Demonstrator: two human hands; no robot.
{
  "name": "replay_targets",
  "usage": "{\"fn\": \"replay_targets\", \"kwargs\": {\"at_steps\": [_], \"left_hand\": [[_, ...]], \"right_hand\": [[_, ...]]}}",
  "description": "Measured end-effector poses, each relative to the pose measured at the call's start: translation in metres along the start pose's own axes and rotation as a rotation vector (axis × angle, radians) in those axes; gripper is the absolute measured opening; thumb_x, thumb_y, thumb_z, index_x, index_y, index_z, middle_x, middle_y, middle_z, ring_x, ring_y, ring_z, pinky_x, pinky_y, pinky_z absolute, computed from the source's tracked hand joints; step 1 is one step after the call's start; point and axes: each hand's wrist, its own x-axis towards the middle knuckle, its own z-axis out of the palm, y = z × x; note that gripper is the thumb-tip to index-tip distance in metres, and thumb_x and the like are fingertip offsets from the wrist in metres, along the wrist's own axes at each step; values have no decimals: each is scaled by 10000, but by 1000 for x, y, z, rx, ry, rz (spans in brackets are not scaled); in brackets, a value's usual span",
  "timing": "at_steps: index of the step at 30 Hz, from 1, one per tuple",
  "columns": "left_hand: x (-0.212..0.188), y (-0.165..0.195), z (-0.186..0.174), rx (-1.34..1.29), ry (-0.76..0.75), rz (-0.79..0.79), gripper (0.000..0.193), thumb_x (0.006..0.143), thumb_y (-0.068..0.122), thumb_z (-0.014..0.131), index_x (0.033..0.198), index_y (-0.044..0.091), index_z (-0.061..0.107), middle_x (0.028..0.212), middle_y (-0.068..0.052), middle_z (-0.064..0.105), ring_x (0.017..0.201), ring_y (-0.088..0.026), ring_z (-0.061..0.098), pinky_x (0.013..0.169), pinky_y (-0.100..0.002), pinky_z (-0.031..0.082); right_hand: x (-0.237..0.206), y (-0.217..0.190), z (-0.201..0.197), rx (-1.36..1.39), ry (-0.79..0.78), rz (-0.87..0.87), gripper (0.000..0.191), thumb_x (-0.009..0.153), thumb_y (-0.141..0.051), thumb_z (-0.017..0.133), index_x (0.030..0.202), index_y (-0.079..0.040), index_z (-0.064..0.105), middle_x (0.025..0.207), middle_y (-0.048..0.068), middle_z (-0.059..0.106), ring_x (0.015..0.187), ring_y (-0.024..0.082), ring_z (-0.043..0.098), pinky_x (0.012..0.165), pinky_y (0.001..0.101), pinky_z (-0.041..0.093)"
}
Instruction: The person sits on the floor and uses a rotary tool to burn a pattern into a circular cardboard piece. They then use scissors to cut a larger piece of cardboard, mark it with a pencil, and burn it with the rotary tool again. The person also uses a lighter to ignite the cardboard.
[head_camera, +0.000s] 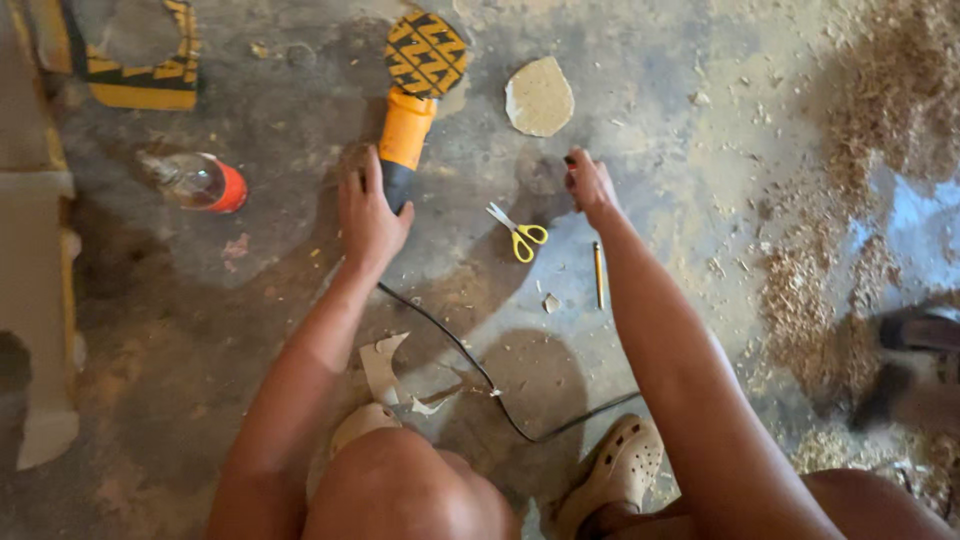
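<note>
On dusty concrete floor (700, 150), left hand (368, 215) clamped on orange sander (405, 135); right hand (590, 185) closed, contents indiscernible, right of sander beyond yellow scissors (520, 235); sawdust (830, 280) farther right, bottle (195, 182) left.

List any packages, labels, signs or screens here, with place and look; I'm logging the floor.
No screens or signs.
Plastic bottle: lies on floor, left of left hand; clear, red band.
Patterned sheet: top left corner; yellow with black zigzags.
Sander disc: top centre; round, same pattern.
</note>
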Motion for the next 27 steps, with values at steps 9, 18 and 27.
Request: {"fn": "replay_targets", "kwargs": {"at_steps": [9,18,27], "left_hand": [[6,2,-2,46,-18,-7,1096,708,190,850,1598,23,232,1230,-304,518,1136,-503,514,1077,-607,381],[4,-7,8,24,-42,-51,1073,716,179,837,1605,38,251,1182,-272,515,1086,-474,515,975,-575,421],[3,-15,20,24,-7,-24,1074,704,170,838,1600,41,260,1203,-273,510,1094,-475,513,974,-579,423]], "right_hand": [[23,-32,1,-233,220,-47,579,931,-574,478,702,-83,681,669,101,648,623,229,597,614,379,437],[56,-12,-3,184,-4,-179,313,899,-448,622,970,-144,638,768,14,642,635,173,564,562,405,462],[52,-29,8,-614,263,-215,617,957,-568,519,972,-1,762,1063,323,669,1039,497,631,950,525,470]]}}
